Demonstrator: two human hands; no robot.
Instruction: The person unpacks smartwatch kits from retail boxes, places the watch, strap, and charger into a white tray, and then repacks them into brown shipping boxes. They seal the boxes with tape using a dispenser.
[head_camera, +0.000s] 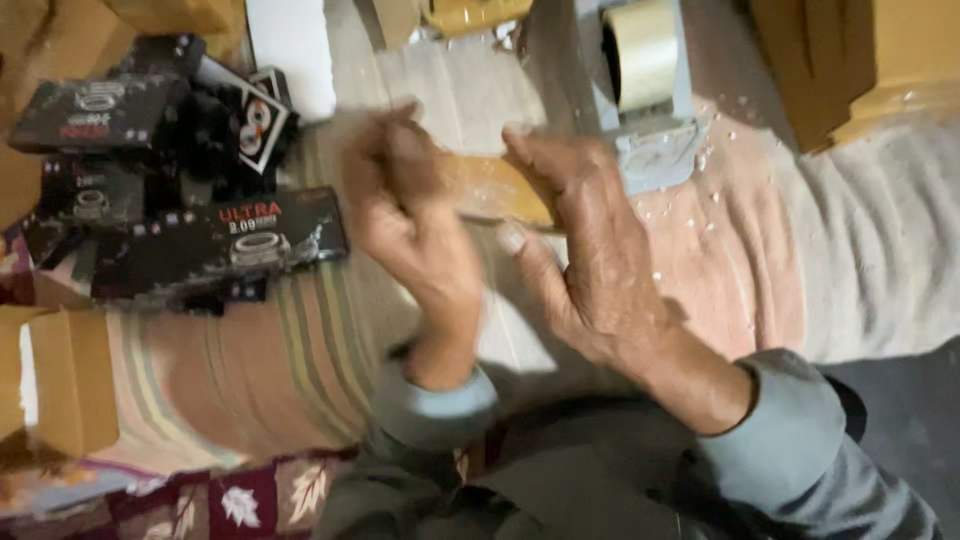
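Head view: a small tan box (490, 188) is being held at frame centre between the left hand (415, 215) and right hand (590, 250) — both closed on its ends — just below the tape dispenser (645, 85). Taping seems under way; next, tape would likely have to be drawn — black boxes (215, 235) are lying left.

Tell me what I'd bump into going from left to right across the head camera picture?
Cardboard box → pile of black boxes → left hand → small brown piece held between the hands → right hand → grey tape dispenser → brown cardboard box.

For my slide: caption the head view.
Two hands, left and right, grip a blurred tan piece near a tape dispenser.
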